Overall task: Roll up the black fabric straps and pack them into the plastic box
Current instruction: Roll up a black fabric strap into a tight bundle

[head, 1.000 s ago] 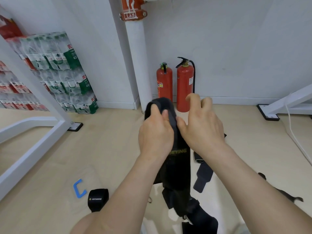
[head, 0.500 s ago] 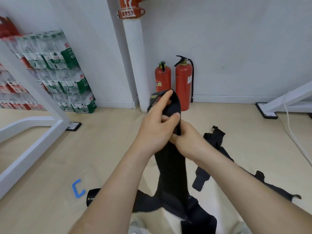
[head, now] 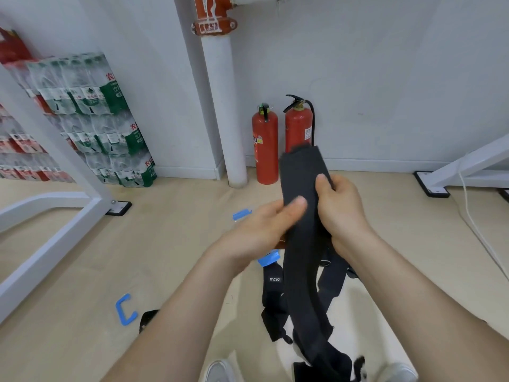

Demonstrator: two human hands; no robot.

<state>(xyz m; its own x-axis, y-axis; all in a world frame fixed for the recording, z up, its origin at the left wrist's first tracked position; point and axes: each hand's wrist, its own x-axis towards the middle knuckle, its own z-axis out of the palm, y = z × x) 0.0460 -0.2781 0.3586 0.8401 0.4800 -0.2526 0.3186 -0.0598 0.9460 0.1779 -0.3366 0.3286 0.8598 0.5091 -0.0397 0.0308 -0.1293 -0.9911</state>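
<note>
A long black fabric strap (head: 301,271) hangs upright in front of me, its flat top end standing above my hands. My left hand (head: 264,230) holds it from the left with the thumb pressed on its front. My right hand (head: 340,213) grips its right edge, thumb on the front and fingers behind. The strap's lower end trails to the floor between my shoes. More black straps (head: 272,299) lie on the floor beneath. Blue clips (head: 268,259) mark a clear plastic box, mostly hidden by my left arm.
Two red fire extinguishers (head: 298,130) stand by a white pipe (head: 223,106) at the wall. Packs of water bottles (head: 104,119) are stacked at the left behind a white frame leg (head: 55,232). A white cable (head: 473,221) runs along the floor at the right.
The strap's top end was bent over under my fingers and now stands straight above them. Both hands have shifted right and lower on the strap.
</note>
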